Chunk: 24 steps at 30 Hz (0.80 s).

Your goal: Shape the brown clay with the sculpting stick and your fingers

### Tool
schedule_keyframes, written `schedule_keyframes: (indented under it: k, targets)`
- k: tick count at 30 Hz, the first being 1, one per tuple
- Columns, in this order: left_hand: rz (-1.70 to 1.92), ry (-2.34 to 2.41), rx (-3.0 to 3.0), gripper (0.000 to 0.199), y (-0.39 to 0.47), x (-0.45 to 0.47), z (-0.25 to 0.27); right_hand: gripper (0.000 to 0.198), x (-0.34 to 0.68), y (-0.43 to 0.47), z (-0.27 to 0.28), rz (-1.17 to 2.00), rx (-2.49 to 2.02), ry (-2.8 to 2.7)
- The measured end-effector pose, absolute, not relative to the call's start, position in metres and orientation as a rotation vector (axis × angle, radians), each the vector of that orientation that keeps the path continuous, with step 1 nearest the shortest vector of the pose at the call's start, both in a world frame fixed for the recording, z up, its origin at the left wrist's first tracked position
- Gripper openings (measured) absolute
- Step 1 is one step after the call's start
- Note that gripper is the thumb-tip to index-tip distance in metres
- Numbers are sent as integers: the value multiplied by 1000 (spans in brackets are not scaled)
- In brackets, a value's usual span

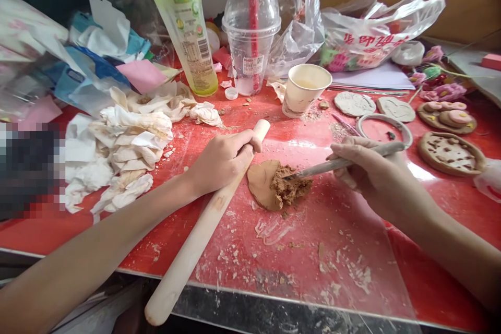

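My left hand point(225, 162) is closed around the upper part of a pale wooden rolling pin point(199, 240), which slants across the table's front edge. Between my hands lies a flattened piece of brown clay point(260, 182), smooth on its left and covered with crumbly, rough clay point(291, 188) on its right. My right hand point(370, 172) grips a slim, clay-smeared tool point(329, 167) like a pen. The tool's tip touches the crumbly clay; its exact shape is hidden there.
Crumpled tissues point(129, 141) lie at left. Behind stand a paper cup point(305, 88), a plastic cup with a red straw point(250, 36) and a green bottle point(183, 31). At right are a ring point(405, 133), pale clay discs point(354, 103) and a brown clay dish point(450, 167).
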<state>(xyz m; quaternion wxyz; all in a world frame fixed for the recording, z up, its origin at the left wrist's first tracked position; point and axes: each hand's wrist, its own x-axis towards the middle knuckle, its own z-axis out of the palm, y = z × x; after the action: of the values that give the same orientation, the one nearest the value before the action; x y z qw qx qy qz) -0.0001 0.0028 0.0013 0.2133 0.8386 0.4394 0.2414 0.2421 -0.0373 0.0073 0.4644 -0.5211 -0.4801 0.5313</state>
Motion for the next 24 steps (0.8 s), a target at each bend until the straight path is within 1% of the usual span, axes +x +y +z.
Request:
schedule_keyframes:
  k: [3,6,9,14,19,20,24]
  targets:
    - [673,1217,2322,19,3,0,1,34,245,-36,9,1174,-1294,-1110]
    - [671,1207,2316,19,3,0,1,29,242,-36,9,1301,-1227,-1044]
    - [669,1213,2313,19,2,-1,1,29,240,-38,8,1390,-1226,-1123]
    - [669,1209,2321,19,2,-1,2,31,243,-35,5,1204,-1261,-1056]
    - [670,1207,2310,18,3,0,1,32,238,-38,6,1379,-1196,-1137]
    - [675,1203,2311,18,3,0,1,33,238,-38,6,1369,-1208,-1161]
    - [686,1198,2309,18,3,-1,1,32,242,-36,6,1155,-1292,-1116]
